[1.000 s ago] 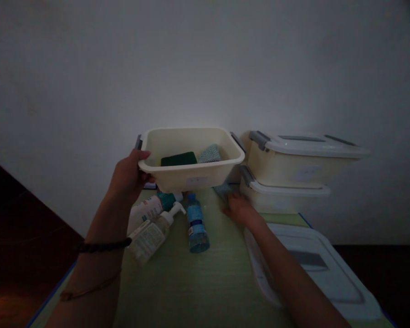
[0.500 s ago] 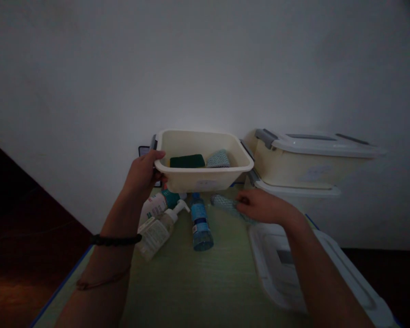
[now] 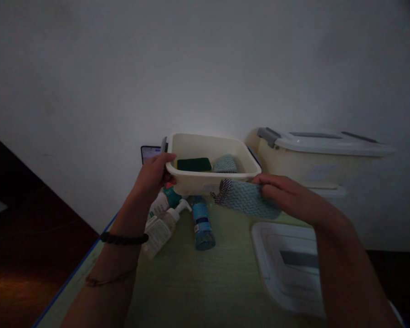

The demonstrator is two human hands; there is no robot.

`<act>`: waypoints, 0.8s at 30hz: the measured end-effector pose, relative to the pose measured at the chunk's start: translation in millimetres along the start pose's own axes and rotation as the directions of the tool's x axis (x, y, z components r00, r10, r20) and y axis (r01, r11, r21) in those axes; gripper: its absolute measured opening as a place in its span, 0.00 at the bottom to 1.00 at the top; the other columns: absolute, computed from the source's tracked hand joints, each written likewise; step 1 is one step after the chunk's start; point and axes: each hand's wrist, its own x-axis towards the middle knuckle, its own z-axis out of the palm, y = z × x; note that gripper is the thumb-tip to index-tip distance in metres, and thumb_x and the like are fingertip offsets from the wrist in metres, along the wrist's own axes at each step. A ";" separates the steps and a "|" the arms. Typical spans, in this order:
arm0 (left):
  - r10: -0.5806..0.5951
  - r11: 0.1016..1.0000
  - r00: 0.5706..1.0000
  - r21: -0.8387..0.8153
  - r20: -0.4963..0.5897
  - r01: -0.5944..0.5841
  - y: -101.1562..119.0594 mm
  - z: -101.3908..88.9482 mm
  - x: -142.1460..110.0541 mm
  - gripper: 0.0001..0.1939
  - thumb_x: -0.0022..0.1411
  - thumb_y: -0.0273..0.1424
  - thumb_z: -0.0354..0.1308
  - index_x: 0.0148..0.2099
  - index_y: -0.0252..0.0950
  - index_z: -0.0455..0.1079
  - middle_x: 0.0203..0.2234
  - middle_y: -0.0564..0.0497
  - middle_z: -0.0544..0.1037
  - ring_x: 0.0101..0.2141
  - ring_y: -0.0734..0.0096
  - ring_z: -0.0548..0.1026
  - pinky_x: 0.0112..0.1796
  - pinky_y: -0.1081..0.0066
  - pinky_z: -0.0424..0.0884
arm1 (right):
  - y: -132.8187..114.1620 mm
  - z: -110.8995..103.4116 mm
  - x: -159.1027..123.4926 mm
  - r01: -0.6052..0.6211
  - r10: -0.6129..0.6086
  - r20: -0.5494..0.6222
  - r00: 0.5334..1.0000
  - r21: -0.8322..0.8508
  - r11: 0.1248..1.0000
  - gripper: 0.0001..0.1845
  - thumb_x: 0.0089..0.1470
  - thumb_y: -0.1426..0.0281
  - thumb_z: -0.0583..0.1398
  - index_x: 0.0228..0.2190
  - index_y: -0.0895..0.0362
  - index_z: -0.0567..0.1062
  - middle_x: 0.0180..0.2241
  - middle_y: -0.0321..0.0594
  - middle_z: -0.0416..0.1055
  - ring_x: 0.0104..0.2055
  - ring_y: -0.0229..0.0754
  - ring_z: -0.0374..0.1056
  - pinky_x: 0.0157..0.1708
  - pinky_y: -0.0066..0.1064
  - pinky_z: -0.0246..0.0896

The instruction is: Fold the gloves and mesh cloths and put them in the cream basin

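My left hand grips the left rim of a cream plastic storage box, thumb over the edge. Inside the box lie a dark green scouring sponge and a folded light-blue cloth. At the box's front right corner, my right hand is closed on another light-blue cloth with a checked edge. That cloth hangs in front of the box, above the table. Whether the right fingers also touch the box rim, I cannot tell.
Below the box lie a blue bottle, a clear pump bottle and a white-and-green bottle. A white lid rests at right. Lidded boxes stand stacked behind it. A phone leans by the wall.
My right hand has lifted the light-blue cloth off the table, up to the box's front right corner. The box and my left hand have shifted slightly right and down in view.
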 end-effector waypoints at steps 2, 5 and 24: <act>-0.016 1.000 1.000 0.012 0.021 0.016 -2.0 3.9 -1.0 0.08 0.45 0.34 0.56 0.22 0.36 0.63 0.08 0.59 0.61 0.10 0.79 0.60 0.12 0.77 0.62 | -0.2 -0.4 -1.4 -0.013 0.016 -0.049 0.999 0.054 0.998 0.09 0.51 0.69 0.48 0.25 0.55 0.67 0.22 0.33 0.59 0.23 0.37 0.57 0.22 0.28 0.52; -0.034 0.999 0.998 0.031 0.059 0.033 -4.6 8.2 -2.0 0.09 0.46 0.34 0.58 0.21 0.35 0.63 0.08 0.59 0.60 0.11 0.78 0.60 0.13 0.77 0.62 | -0.6 0.4 -0.4 -0.023 0.035 -0.107 0.994 0.104 0.994 0.08 0.51 0.70 0.48 0.25 0.54 0.66 0.22 0.33 0.58 0.24 0.37 0.57 0.23 0.28 0.52; -0.103 0.968 0.985 0.243 0.138 0.067 -16.2 -0.4 6.5 0.17 0.52 0.45 0.54 0.22 0.36 0.60 0.12 0.56 0.62 0.12 0.79 0.58 0.13 0.77 0.53 | 2.4 12.3 15.6 -0.019 0.095 -0.333 0.938 0.223 0.975 0.06 0.46 0.70 0.50 0.22 0.55 0.64 0.21 0.32 0.57 0.24 0.37 0.55 0.23 0.29 0.48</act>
